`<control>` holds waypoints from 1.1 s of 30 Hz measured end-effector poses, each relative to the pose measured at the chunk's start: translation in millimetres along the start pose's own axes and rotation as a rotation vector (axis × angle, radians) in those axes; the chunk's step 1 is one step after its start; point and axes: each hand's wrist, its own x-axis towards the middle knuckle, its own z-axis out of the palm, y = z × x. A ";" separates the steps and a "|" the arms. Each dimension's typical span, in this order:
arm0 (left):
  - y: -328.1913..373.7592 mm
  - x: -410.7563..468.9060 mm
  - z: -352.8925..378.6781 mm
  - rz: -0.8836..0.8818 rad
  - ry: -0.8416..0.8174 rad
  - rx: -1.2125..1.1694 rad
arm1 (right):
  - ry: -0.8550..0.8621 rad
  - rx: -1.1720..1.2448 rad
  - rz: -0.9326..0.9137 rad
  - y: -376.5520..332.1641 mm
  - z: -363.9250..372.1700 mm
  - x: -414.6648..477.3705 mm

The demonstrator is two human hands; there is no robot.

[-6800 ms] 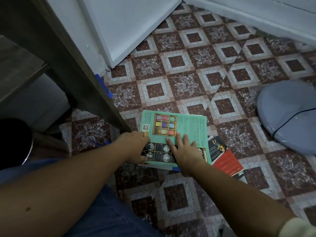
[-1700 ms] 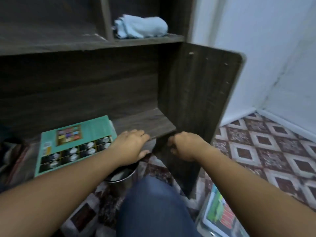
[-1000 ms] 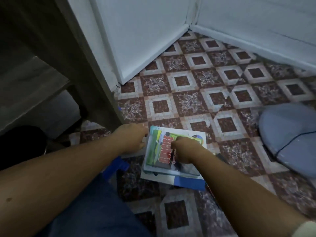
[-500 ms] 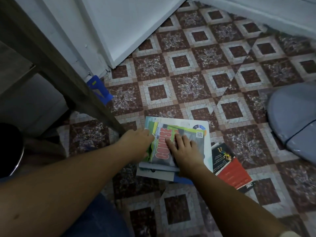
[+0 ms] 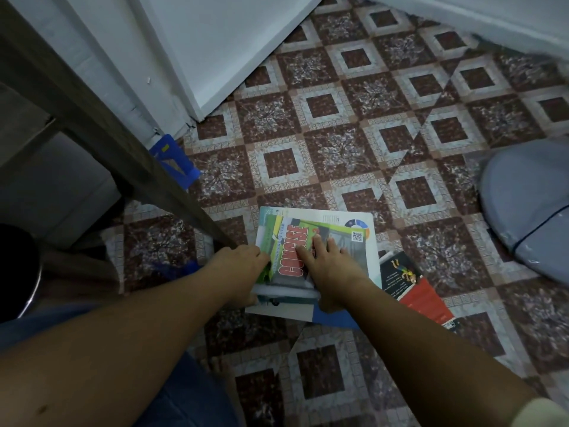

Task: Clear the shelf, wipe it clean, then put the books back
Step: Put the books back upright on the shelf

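Note:
A stack of books (image 5: 366, 241) lies on the patterned floor in front of me. Its top book (image 5: 295, 251) is green and grey with red letters reading CONCISE. My left hand (image 5: 243, 266) grips the stack's left edge, fingers curled under it. My right hand (image 5: 332, 269) lies on the top cover with fingers spread, thumb hooked over the near edge. A red and black book (image 5: 418, 291) lies flat just right of the stack. The dark wooden shelf unit's side panel (image 5: 101, 131) runs diagonally at the left; the shelf boards are mostly out of frame.
A blue-grey round cushion (image 5: 529, 208) lies on the floor at the right. A blue plastic piece (image 5: 175, 161) sticks out behind the shelf panel. A dark metal-rimmed pot (image 5: 18, 266) sits at the far left. White walls meet at the top.
The teal book went onto the shelf, and both hands returned to the floor stack. Over the last half second the hands barely shifted; the left hand's fingers slid further under the stack's edge.

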 end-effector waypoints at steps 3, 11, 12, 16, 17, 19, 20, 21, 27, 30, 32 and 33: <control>3.1 0.1 -1.6 0.011 0.042 -0.013 | -0.022 0.007 0.025 -8.1 -8.3 -4.7; 5.5 -5.0 -28.6 -0.130 0.212 -0.233 | 0.134 0.066 -0.004 -7.0 -80.6 -29.3; 2.8 -8.8 -34.2 -0.159 0.259 -0.241 | 0.160 0.059 -0.005 -7.4 -95.1 -33.8; -14.7 -32.6 -52.0 -0.220 0.391 -0.286 | 0.215 0.008 -0.045 -22.4 -141.6 -48.4; -18.5 -38.3 -54.3 -0.210 0.395 -0.296 | 0.214 0.011 -0.049 -25.6 -148.5 -51.2; -32.8 -63.2 -63.5 -0.209 0.420 -0.305 | 0.249 0.001 -0.065 -38.7 -171.0 -59.7; -39.1 -73.8 -66.1 -0.211 0.432 -0.299 | 0.264 0.000 -0.075 -44.0 -179.2 -63.3; -48.1 -92.4 -70.2 -0.227 0.459 -0.292 | 0.294 -0.012 -0.088 -55.5 -192.8 -69.5; -86.7 -197.8 -85.2 -0.233 0.640 -0.352 | 0.394 -0.087 -0.173 -118.9 -263.0 -103.2; -106.7 -252.1 -81.4 -0.280 0.742 -0.302 | 0.450 -0.156 -0.209 -164.2 -292.2 -118.2; -119.4 -284.4 -74.1 -0.360 0.789 -0.268 | 0.523 -0.199 -0.237 -194.7 -305.8 -123.5; -124.1 -298.8 -69.3 -0.394 0.803 -0.259 | 0.570 -0.219 -0.255 -208.1 -310.7 -125.5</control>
